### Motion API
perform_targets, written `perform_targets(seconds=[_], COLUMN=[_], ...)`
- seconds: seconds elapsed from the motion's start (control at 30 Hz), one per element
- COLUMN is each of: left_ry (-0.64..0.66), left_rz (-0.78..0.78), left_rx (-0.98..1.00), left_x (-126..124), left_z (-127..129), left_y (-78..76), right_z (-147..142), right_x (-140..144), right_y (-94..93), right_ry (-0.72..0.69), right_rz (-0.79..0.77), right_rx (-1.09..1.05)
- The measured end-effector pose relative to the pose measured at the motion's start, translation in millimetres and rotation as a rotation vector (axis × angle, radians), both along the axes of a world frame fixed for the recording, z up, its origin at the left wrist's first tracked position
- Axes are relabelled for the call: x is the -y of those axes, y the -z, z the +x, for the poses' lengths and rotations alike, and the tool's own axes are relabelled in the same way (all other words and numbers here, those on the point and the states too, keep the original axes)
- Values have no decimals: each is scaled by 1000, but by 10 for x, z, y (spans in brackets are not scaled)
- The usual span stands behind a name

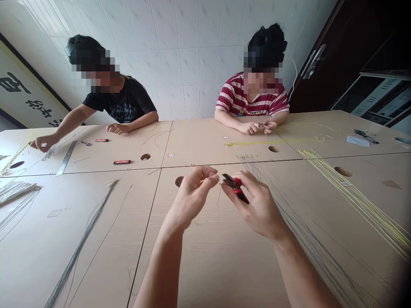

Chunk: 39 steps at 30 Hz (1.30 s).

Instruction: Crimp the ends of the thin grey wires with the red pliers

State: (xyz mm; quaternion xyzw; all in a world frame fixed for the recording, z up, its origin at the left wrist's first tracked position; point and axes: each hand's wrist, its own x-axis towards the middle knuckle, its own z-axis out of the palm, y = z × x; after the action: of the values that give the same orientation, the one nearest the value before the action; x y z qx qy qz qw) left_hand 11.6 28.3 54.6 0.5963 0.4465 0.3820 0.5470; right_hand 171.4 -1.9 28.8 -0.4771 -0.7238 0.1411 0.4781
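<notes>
My right hand (258, 205) is wrapped round a pair of pliers (236, 187) with red and black handles, the dark jaws pointing up and left. Close to its left, my left hand (197, 192) has thumb and forefinger pinched together; whatever they hold is too small to make out. A thin dark cord (218, 197) hangs down between the two hands, beside the right fingertips. On the table to the left lies a bundle of grey-green cords (93, 220) with metal ends. Another spread of grey cords (289, 214) runs beneath and beyond my right hand.
Yellow cords (349, 192) stretch along the table's right side. Across the table (199, 145) sit two people, one in a black shirt (122, 102), one in a striped shirt (253, 94). A steel ruler (67, 157), lighters (122, 162) and round holes (343, 171) are also on the tabletop.
</notes>
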Motion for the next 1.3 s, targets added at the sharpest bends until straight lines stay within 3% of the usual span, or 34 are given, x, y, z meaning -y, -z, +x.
perform_targets(seconds=[0.1, 0.23, 0.3, 0.4, 0.47, 0.63, 0.7, 0.83, 1.0, 1.1, 1.2, 1.3], left_ry=[109, 456, 605, 695, 605, -158, -342, -460, -497, -365, -62, 240], left_rz=[-2, -104, -176, -200, -165, 43, 144, 274, 174, 72, -14, -83], left_rx=[11, 52, 166, 448, 632, 899, 913, 863, 975, 808, 554, 348], left_x=[-22, -33, -20, 8, 25, 26, -24, -263, -541, -503, -334, -127], left_z=[-18, -69, -94, -127, -146, -182, -207, -257, -101, 92, 203, 165], left_y=[-5, 7, 49, 128, 136, -59, -125, -73, 203, 381, 504, 519], right_z=[30, 59, 59, 57, 61, 53, 34, -6, -33, -35, -20, 6], right_x=[6, -4, -15, -24, -24, -18, -17, -14, 19, 48, 59, 49], right_y=[4, 22, 21, 7, 3, 15, 19, 27, 25, 7, -2, 3], right_ry=[55, 153, 203, 253, 273, 265, 254, 241, 191, 177, 168, 179], right_rz=[10, 12, 12, -13, -18, 19, 28, 67, 98, 116, 136, 148], right_rx=[-36, -146, -225, -339, -383, -417, -404, -363, -270, -232, -227, -246])
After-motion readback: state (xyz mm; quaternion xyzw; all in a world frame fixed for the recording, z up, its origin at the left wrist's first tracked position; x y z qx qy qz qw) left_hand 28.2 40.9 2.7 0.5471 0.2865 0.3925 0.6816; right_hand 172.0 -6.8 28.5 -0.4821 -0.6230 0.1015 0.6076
